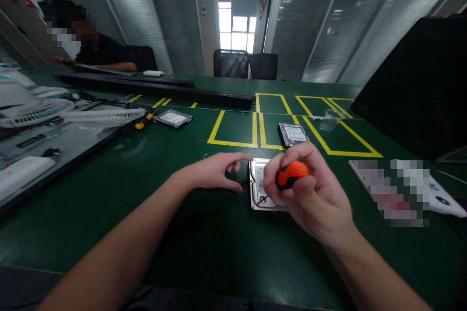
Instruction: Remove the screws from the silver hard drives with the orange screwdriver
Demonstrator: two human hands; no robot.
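Note:
A silver hard drive [258, 175] lies flat on the green table in front of me, its right part covered by my right hand. My right hand [310, 189] is wrapped round the orange and black handle of a screwdriver [293, 174]. The dark shaft slants down to the drive's near left corner. My left hand [219, 172] is at the drive's left side, thumb and index finger apart, the index fingertip by the far left corner. Nothing shows in the left hand. A few tiny bits, perhaps screws [205, 156], lie beyond it.
Another hard drive [293, 134] lies just behind, a third [174, 118] farther left near a yellow-black tool [145, 120]. A long black bar [204, 97] crosses the back. A clear cup [330, 120] and a black monitor [416, 92] stand right. Another person [105, 51] sits far left.

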